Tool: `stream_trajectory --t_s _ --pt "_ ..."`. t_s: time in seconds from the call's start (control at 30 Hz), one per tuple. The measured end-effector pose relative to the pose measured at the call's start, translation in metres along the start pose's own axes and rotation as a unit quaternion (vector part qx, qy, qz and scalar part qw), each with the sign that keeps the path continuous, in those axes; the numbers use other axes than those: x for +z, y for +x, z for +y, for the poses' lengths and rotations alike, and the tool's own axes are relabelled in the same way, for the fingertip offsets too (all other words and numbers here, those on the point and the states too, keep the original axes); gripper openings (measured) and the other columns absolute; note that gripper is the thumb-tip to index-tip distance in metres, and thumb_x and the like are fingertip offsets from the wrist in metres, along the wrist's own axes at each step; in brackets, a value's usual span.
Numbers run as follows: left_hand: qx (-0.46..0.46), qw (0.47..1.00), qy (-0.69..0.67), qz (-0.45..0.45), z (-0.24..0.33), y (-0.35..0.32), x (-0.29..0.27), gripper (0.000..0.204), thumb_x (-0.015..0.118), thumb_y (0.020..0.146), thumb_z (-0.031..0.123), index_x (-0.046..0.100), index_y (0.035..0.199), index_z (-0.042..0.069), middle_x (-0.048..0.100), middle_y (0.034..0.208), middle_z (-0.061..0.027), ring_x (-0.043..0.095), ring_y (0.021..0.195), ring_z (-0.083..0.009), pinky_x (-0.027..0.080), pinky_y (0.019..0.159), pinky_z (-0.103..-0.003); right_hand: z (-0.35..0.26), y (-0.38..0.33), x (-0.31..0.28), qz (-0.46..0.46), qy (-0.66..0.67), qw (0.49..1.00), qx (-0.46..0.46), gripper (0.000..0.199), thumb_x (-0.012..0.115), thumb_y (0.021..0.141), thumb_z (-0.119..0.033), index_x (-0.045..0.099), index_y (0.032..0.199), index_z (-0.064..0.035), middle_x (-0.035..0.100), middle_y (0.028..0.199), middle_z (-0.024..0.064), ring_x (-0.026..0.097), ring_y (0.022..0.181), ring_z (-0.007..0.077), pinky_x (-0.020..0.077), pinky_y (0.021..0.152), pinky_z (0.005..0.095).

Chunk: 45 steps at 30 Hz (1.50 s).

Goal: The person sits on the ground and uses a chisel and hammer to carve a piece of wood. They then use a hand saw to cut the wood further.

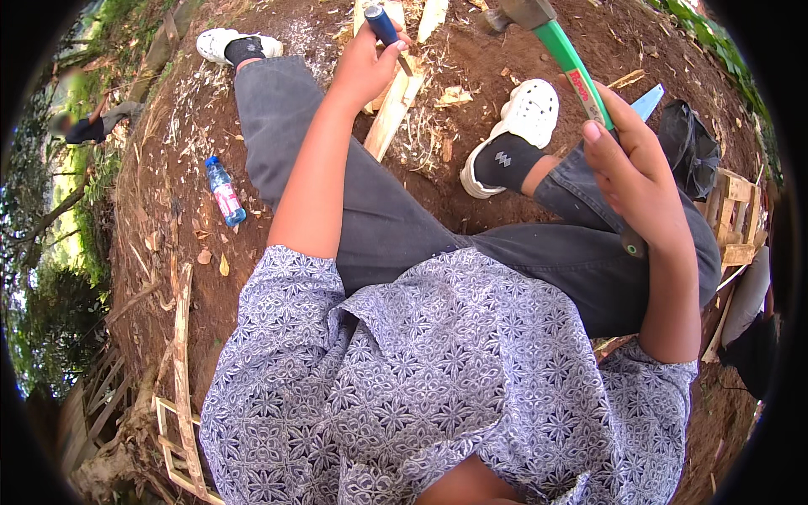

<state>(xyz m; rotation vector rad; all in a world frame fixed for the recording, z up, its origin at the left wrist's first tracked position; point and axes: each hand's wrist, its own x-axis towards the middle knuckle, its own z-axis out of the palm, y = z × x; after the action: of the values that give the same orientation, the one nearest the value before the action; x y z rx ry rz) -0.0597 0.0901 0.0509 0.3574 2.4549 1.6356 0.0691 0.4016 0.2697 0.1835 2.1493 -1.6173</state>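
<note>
My left hand [364, 66] grips a blue-handled chisel [383, 25], its blade set against a pale wooden stake [392, 114] lying on the soil between my legs. My right hand [633, 168] is closed around the green handle of a hammer [572, 63], whose metal head [526, 12] is raised near the top of the view, to the right of the chisel. I sit on the ground in dark grey trousers, with white clogs [523, 118] on my feet.
A plastic water bottle [225, 192] lies on the soil to my left. Wood chips and split offcuts [453, 96] litter the ground. A wooden frame [734, 220] and a dark bag [688, 143] stand at my right; slats [181, 370] lie at lower left. Another person [88, 126] is far left.
</note>
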Motion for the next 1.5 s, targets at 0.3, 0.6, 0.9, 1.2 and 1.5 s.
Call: stream_trajectory --t_s 0.3,0.6,0.9,1.2,1.5 --pt "0.002 0.999 0.041 0.005 0.008 -0.005 0.001 0.027 0.067 0.099 0.015 0.058 0.122 0.004 0.073 0.112 -0.0087 0.070 0.113 -0.0209 0.052 0.098 -0.038 -0.001 0.007 0.009 0.022 0.006 0.999 0.030 0.049 0.050 0.109 -0.022 0.042 0.155 -0.0083 0.038 0.068 -0.0100 0.033 0.051 -0.0017 0.0272 0.044 0.0178" --pt "0.035 0.996 0.069 0.035 0.013 -0.008 0.007 0.026 0.064 0.099 0.021 0.060 0.119 0.006 0.074 0.108 -0.0156 0.072 0.100 -0.0329 0.055 0.087 -0.043 -0.064 0.026 0.026 0.101 -0.013 0.980 -0.172 0.034 0.044 0.112 -0.024 0.048 0.139 -0.0024 0.038 0.072 -0.0056 0.034 0.053 -0.0001 0.0307 0.045 0.0170" --pt "0.062 0.995 0.062 0.046 -0.001 -0.003 0.012 0.023 0.063 0.098 0.020 0.058 0.114 0.004 0.070 0.095 -0.0188 0.068 0.090 -0.0382 0.052 0.081 -0.046 -0.015 0.094 0.080 0.061 -0.193 0.963 -0.175 0.025 0.054 0.108 -0.021 0.057 0.124 -0.0019 0.060 0.076 0.0044 0.055 0.069 0.0117 0.0461 0.063 0.0303" --pt "0.052 0.992 0.106 0.037 -0.010 -0.002 0.015 0.026 0.065 0.098 0.022 0.060 0.118 0.005 0.072 0.098 -0.0189 0.070 0.091 -0.0378 0.054 0.082 -0.045 -0.003 0.106 0.071 0.013 -0.267 0.946 -0.182 0.035 0.055 0.107 -0.022 0.055 0.138 -0.0052 0.055 0.076 0.0001 0.048 0.064 0.0050 0.0399 0.058 0.0266" --pt "-0.226 0.968 -0.106 0.016 -0.043 0.009 -0.008 0.032 0.060 0.102 0.015 0.048 0.128 0.000 0.068 0.115 -0.0169 0.075 0.098 -0.0242 0.064 0.077 -0.032 -0.062 0.057 0.048 0.043 0.016 0.997 -0.055 0.050 0.051 0.109 -0.026 0.042 0.156 -0.0093 0.038 0.071 -0.0079 0.035 0.052 0.0006 0.0304 0.046 0.0176"
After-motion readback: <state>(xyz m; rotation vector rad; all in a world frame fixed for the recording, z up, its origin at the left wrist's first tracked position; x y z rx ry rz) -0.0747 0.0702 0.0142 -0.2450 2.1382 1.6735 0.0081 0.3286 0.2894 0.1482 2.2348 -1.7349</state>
